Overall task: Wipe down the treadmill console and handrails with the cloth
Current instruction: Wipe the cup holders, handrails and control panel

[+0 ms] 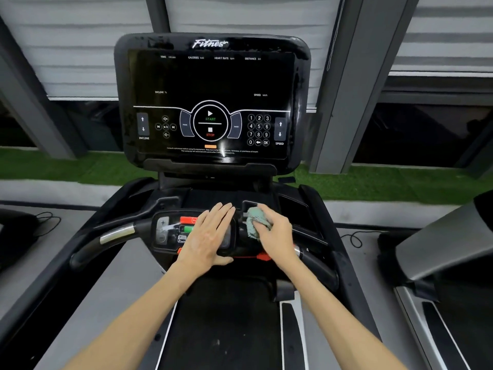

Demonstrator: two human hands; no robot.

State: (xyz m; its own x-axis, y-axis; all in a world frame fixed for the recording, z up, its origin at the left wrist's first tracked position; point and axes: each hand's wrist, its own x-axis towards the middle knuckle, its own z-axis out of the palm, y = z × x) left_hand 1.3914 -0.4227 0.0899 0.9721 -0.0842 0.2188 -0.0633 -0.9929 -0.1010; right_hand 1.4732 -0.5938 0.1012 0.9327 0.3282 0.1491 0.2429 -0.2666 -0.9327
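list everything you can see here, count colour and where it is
console screen: 1, black, upright at top centre
control panel: 1, black with red and green buttons, below the screen
handrails: 2, black with silver sections, either side of the panel
cloth: 1, pale green, bunched at the panel's right end
red clip: 1, red, at the panel's front edge
belt: 1, black, bottom centre
neighbouring treadmills: 2, grey and black, left and right edges
turf strip: 1, green, behind the treadmills
blinds: several, pale grey, background
left grip: 1, flat on the control panel
right grip: 1, holding the cloth
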